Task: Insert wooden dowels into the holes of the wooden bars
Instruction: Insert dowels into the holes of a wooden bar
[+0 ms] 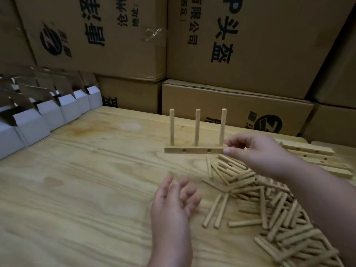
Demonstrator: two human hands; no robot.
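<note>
Wooden dowels (pixel 269 205) lie heaped at four o'clock beside the relaxed, empty left hand (pixel 173 205). Farther, at one o'clock, the right hand (pixel 256 153) pinches one end of the bar (pixel 192 150) carrying three upright dowels; that end-only hold could let it tip.

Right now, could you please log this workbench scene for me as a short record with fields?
held item: wooden bar with three dowels standing upright in it
visible side holes: two, both empty
right hand: pinches the bar's right end
left hand: open, holding nothing, below the bar
loose dowels: scattered pile on the table, right of the left hand
spare bars: stacked at the right edge, behind the right arm
background: cardboard boxes; white cartons at left
</note>
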